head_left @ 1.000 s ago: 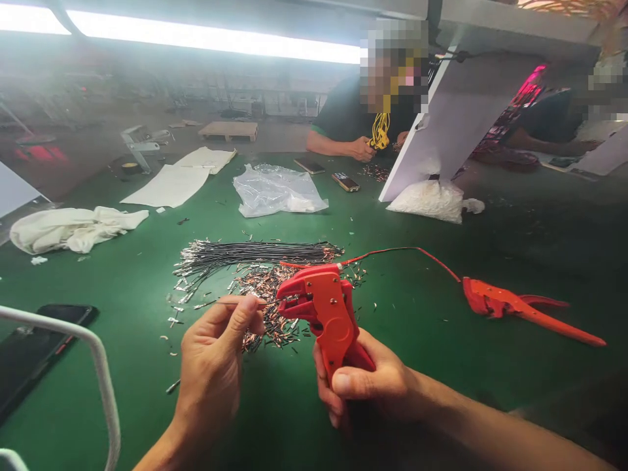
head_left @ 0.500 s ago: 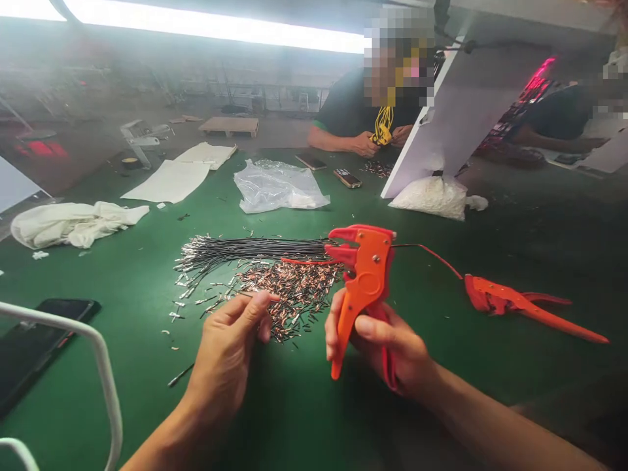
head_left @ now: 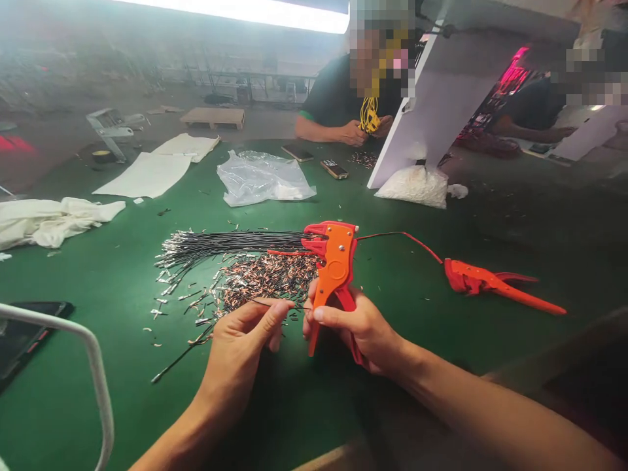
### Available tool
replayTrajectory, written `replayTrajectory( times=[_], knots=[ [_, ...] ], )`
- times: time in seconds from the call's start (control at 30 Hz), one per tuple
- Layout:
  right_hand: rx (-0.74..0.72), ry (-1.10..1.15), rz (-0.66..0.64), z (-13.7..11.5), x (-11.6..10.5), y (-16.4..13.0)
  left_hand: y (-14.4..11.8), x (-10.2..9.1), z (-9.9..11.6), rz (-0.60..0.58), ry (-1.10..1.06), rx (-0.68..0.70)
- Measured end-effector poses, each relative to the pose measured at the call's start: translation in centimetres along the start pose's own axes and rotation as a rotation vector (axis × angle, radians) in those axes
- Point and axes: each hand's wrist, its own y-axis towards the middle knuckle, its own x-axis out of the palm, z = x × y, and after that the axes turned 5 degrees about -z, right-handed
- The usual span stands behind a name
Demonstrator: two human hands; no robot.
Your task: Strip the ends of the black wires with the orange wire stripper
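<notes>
My left hand (head_left: 240, 347) pinches a thin black wire (head_left: 179, 361) between thumb and forefinger; its pale tip points down-left and its other end pokes out toward my right hand. Wrapped round the handles of an orange and red wire stripper (head_left: 337, 261), my right hand (head_left: 366, 324) holds it upright, jaws facing left. Behind the hands lies a bundle of black wires (head_left: 240, 242) with silvery terminals at the left end. A pile of short wire scraps (head_left: 269, 278) with coppery bits is in front of that bundle, partly hidden by the stripper.
A second wire stripper (head_left: 481, 281) lies at right. Beyond are a clear plastic bag (head_left: 262, 176), paper sheets (head_left: 147, 173), phones (head_left: 334, 169) and a tied white bag (head_left: 415, 186). A white cloth (head_left: 59, 219), a dark phone (head_left: 29, 333) and a white bent tube (head_left: 95, 366) are left. A co-worker holds yellow cable opposite.
The view has shifted, so the table's things sit further left. My hands have come closer together, and the wire's end now reaches the fingers of my right hand.
</notes>
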Motion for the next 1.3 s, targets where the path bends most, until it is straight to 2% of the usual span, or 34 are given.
replayTrajectory(
  times=[0.1,0.17,0.3,0.37,0.43,0.63,0.87,0.97,1.03,1.1,1.3],
  knots=[
    [-0.048,-0.064,0.05,-0.3,-0.3,0.1,-0.1,0.0,-0.1,-0.03,0.132,0.091],
    [-0.086,-0.136,0.084,-0.5,-0.3,0.2,-0.2,0.3,0.0,-0.044,0.251,0.258],
    [-0.149,-0.319,0.15,-0.8,-0.3,0.1,-0.6,1.0,0.2,-0.04,0.534,0.694],
    [-0.184,-0.427,0.166,-0.7,-0.3,0.1,-0.8,1.3,0.3,-0.035,0.639,0.808],
    [-0.219,-0.536,0.183,-0.3,-0.4,0.2,-1.0,1.4,0.3,-0.039,0.697,0.865],
    [-0.341,-0.764,0.245,0.7,-0.7,0.4,-0.9,1.6,0.2,-0.013,0.762,0.948],
    [-0.341,-0.924,0.266,0.8,-1.0,0.7,-0.9,1.6,-0.1,-0.008,0.789,0.997],
    [-0.364,-0.969,0.347,0.3,-1.8,1.4,-1.5,1.8,0.3,0.023,0.805,1.067],
    [-0.373,-0.95,0.426,-0.2,-2.5,1.9,-1.7,1.9,0.5,0.027,0.797,1.079],
    [-0.377,-0.872,0.442,-0.6,-3.0,2.3,-1.4,1.9,0.4,-0.008,0.79,1.031],
    [-0.327,-0.58,0.335,-1.0,-2.7,2.9,0.1,1.3,-0.4,0.02,0.82,0.95]
  ],
)
